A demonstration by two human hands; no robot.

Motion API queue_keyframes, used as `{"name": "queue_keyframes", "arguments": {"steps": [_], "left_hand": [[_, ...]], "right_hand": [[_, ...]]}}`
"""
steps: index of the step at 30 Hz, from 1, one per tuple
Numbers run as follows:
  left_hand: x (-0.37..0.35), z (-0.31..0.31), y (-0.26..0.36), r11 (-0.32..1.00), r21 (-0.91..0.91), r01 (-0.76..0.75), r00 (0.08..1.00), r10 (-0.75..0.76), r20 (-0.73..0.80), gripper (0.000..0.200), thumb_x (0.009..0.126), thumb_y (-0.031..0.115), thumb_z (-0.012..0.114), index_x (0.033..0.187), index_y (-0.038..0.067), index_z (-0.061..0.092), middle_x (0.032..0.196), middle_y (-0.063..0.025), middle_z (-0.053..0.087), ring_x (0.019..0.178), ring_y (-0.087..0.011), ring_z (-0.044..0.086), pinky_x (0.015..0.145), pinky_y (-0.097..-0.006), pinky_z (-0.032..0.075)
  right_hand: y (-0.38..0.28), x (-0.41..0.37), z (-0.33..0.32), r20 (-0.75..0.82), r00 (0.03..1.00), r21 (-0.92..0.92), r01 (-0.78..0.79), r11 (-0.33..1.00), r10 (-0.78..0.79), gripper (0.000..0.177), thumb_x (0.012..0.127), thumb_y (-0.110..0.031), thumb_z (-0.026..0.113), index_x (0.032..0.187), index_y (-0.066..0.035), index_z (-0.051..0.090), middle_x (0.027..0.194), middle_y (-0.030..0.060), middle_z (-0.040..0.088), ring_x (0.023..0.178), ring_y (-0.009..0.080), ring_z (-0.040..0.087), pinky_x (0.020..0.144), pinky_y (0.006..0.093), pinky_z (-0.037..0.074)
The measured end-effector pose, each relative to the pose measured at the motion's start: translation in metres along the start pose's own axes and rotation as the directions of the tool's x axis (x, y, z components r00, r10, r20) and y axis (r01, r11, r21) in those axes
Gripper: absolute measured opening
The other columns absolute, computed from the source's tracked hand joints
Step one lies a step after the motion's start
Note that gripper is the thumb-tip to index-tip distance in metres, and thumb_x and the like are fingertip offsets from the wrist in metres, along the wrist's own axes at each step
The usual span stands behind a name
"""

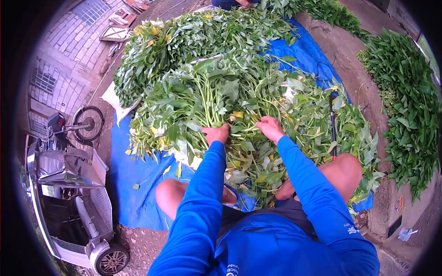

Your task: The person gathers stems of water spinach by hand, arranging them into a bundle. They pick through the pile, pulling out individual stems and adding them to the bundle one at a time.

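Note:
My left hand [216, 133] is closed around the lower ends of a bunch of long-stemmed leafy greens [212, 103], which look like water spinach. Their leaves fan out away from me. To the right, my right hand [271, 129] has its thumb and fingers pinched together among loose stems; what lies between the fingertips is too small to make out. A yellow leaf [237, 114] shows between the two hands. Under and around both hands spreads a heap of loose greens [251, 161], some leaves yellowed.
A blue tarp [138, 193] lies beneath the heap. Bundled greens [184, 46] are piled at the back, and more greens [407, 106] line the right. A black-handled tool [333, 124] rests on the heap. A sidecar [76, 202] stands left. Another person's hand [244, 3] shows at the top.

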State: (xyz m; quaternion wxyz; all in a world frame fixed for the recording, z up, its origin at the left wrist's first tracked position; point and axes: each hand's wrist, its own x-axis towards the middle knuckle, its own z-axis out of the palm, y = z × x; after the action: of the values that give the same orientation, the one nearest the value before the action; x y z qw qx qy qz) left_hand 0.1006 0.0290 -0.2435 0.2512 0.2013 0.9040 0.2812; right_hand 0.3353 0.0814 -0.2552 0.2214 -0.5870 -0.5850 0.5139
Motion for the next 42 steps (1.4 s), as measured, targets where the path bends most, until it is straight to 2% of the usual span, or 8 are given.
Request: {"name": "queue_keyframes", "arguments": {"steps": [8, 12, 13, 18, 22, 25, 29, 42], "left_hand": [[-0.011, -0.103, 0.022, 0.974, -0.221, 0.038, 0.87, 0.077, 0.488, 0.054, 0.09, 0.028, 0.074, 0.138, 0.004, 0.066, 0.135, -0.014, 0.065, 0.127, -0.0294, 0.059, 0.094, -0.0526, 0.056], [-0.02, -0.104, 0.017, 0.949, -0.307, 0.066, 0.818, 0.124, 0.561, 0.06, 0.089, 0.021, 0.072, 0.147, 0.009, 0.061, 0.133, -0.0103, 0.066, 0.126, -0.0274, 0.06, 0.1, -0.0541, 0.053], [-0.019, -0.097, 0.007, 0.927, -0.374, 0.041, 0.831, 0.176, 0.527, 0.058, 0.088, 0.021, 0.072, 0.146, 0.014, 0.063, 0.106, -0.0028, 0.064, 0.094, -0.0212, 0.063, 0.081, -0.0463, 0.057], [-0.027, -0.108, -0.008, 0.934, -0.34, 0.107, 0.805, 0.119, 0.581, 0.065, 0.09, 0.024, 0.075, 0.15, 0.005, 0.058, 0.134, -0.0104, 0.068, 0.122, -0.0249, 0.063, 0.099, -0.05, 0.054], [-0.02, -0.126, -0.014, 0.924, -0.282, -0.257, 0.845, 0.357, 0.399, 0.061, 0.091, 0.029, 0.075, 0.136, -0.011, 0.064, 0.117, -0.0218, 0.076, 0.108, -0.0244, 0.072, 0.096, -0.0348, 0.055], [-0.025, -0.159, -0.003, 0.846, -0.352, -0.4, 0.815, 0.504, 0.285, 0.056, 0.094, 0.028, 0.074, 0.135, -0.01, 0.065, 0.12, -0.0227, 0.076, 0.111, -0.025, 0.072, 0.098, -0.035, 0.054], [-0.049, -0.211, 0.036, 0.792, -0.47, -0.389, 0.799, 0.544, 0.256, 0.04, 0.1, 0.029, 0.072, 0.129, 0.002, 0.071, 0.103, -0.0034, 0.074, 0.088, -0.0117, 0.067, 0.075, -0.0278, 0.052], [-0.075, -0.204, 0.105, 0.703, -0.711, -0.034, 0.628, 0.568, 0.532, 0.029, 0.103, 0.035, 0.073, 0.11, 0.008, 0.073, 0.092, -0.002, 0.077, 0.07, -0.008, 0.07, 0.056, -0.0212, 0.055]], "right_hand": [[-0.106, -0.007, 0.041, -0.018, 0.85, -0.048, 0.526, 0.849, -0.527, 0.031, 0.086, -0.024, 0.074, 0.107, -0.002, 0.077, 0.106, 0.0211, 0.072, 0.101, 0.0396, 0.07, 0.093, 0.0454, 0.056], [-0.146, -0.005, 0.085, 0.209, 0.904, -0.329, 0.424, 0.844, -0.373, 0.037, 0.084, -0.032, 0.075, 0.106, -0.002, 0.078, 0.111, 0.0252, 0.074, 0.104, 0.042, 0.073, 0.092, 0.0493, 0.057], [-0.151, -0.002, 0.091, 0.254, 0.918, -0.49, 0.394, 0.777, -0.305, 0.035, 0.084, -0.032, 0.074, 0.101, -0.002, 0.077, 0.111, 0.0257, 0.074, 0.105, 0.0438, 0.072, 0.094, 0.0514, 0.057], [-0.137, 0.001, 0.113, 0.239, 0.889, -0.602, 0.452, 0.658, -0.392, 0.035, 0.085, -0.029, 0.071, 0.105, 0.0, 0.078, 0.113, 0.0293, 0.075, 0.112, 0.0448, 0.072, 0.101, 0.0497, 0.057], [-0.162, -0.002, 0.087, 0.162, 0.964, -0.442, 0.264, 0.857, -0.213, 0.029, 0.084, -0.026, 0.07, 0.101, -0.003, 0.079, 0.108, 0.0287, 0.075, 0.107, 0.0444, 0.072, 0.098, 0.0475, 0.057], [-0.173, 0.005, 0.042, 0.213, 0.951, 0.033, 0.222, 0.974, -0.224, 0.022, 0.088, -0.023, 0.081, 0.1, -0.005, 0.078, 0.096, 0.0104, 0.077, 0.088, 0.0218, 0.072, 0.083, 0.036, 0.057], [-0.21, -0.035, -0.026, 0.405, 0.854, 0.423, 0.142, 0.895, -0.327, 0.021, 0.098, -0.023, 0.078, 0.115, -0.011, 0.073, 0.101, -0.0032, 0.074, 0.093, 0.0077, 0.068, 0.086, 0.029, 0.054], [-0.186, -0.133, -0.004, 0.21, 0.823, 0.424, 0.409, 0.808, -0.527, 0.027, 0.103, -0.015, 0.071, 0.126, -0.002, 0.065, 0.103, 0.0019, 0.072, 0.091, 0.0095, 0.067, 0.08, 0.0281, 0.056]]}}
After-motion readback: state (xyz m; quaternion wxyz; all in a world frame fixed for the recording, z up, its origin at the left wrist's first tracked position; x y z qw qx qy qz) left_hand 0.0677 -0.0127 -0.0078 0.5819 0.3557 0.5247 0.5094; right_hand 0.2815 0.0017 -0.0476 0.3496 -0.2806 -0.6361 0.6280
